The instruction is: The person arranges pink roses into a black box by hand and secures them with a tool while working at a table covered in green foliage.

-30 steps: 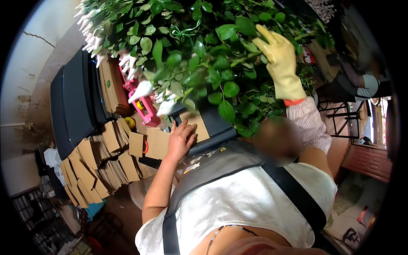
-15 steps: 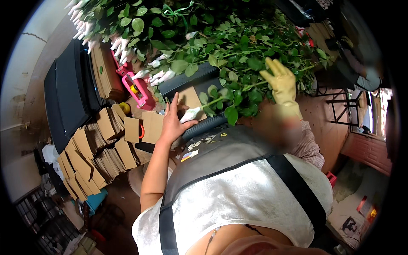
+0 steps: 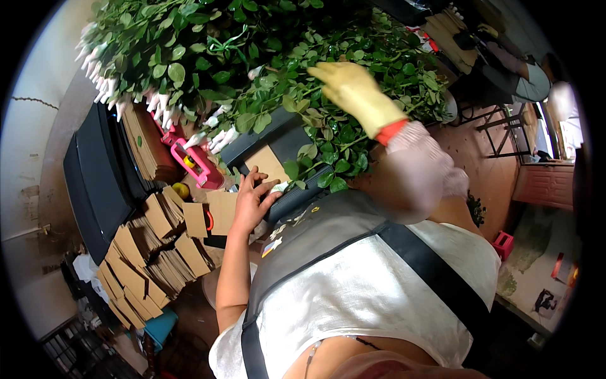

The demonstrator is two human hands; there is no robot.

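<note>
My bare left hand (image 3: 251,201) rests at the near left corner of a black trough (image 3: 278,134). Between its thumb and forefinger lies a rose (image 3: 279,187), its bud in a white net sleeve and partly hidden by the fingers. The leafy stem runs rightward over the trough. My right hand (image 3: 350,90), in a yellow rubber glove with a red cuff, hangs over the rose stems (image 3: 385,69). Its fingers are stretched out toward the left, and nothing shows in them. A piece of cardboard (image 3: 266,163) lines the trough.
A large heap of sleeved roses (image 3: 158,38) fills the far side. Pink tape dispensers (image 3: 201,165) stand left of the trough. Stacks of cardboard pieces (image 3: 139,271) and black panels (image 3: 95,177) lie further left. Another person (image 3: 533,82) is at the far right.
My right gloved hand has swung leftward over the stems, its fingers turning from upward to leftward. My left hand stays by the rose bud, now covering more of it. The view has shifted slightly.
</note>
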